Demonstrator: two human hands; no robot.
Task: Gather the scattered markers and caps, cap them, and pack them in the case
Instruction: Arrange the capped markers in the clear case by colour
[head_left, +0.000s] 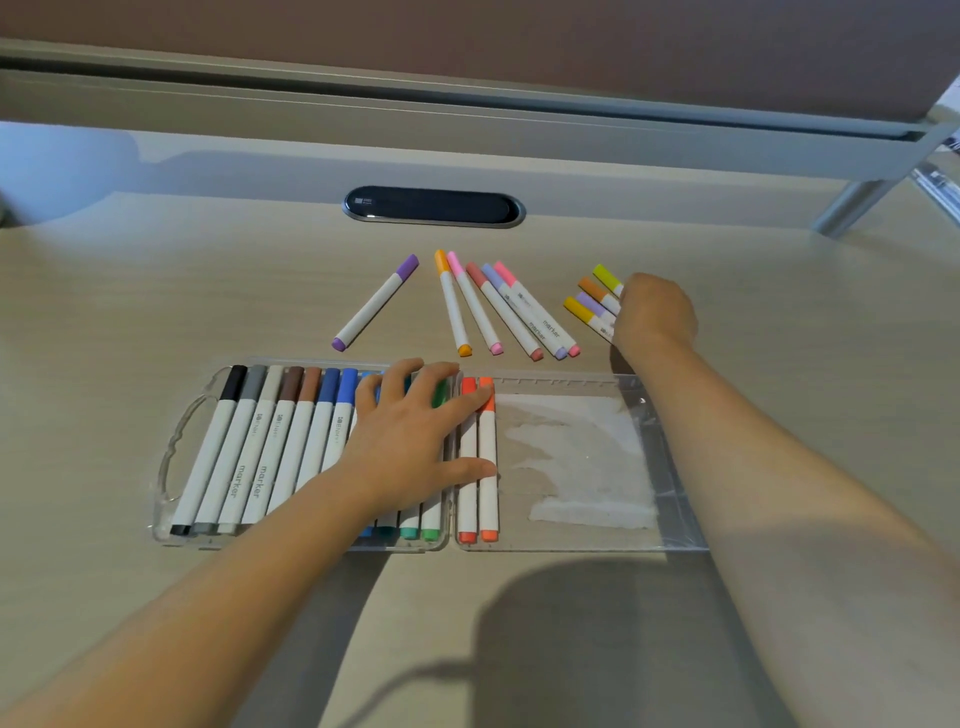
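While spread left fingers (415, 384) press cased markers (291, 447), right fingers, hidden, cannot be told.

Single head-worn wide-angle view, looking forward and steeply down onto the desk (156, 291) from close above. Both forearms enter from the bottom edge; the open case (670, 467) sits mid-frame, desk's rear edge at top. No second view.
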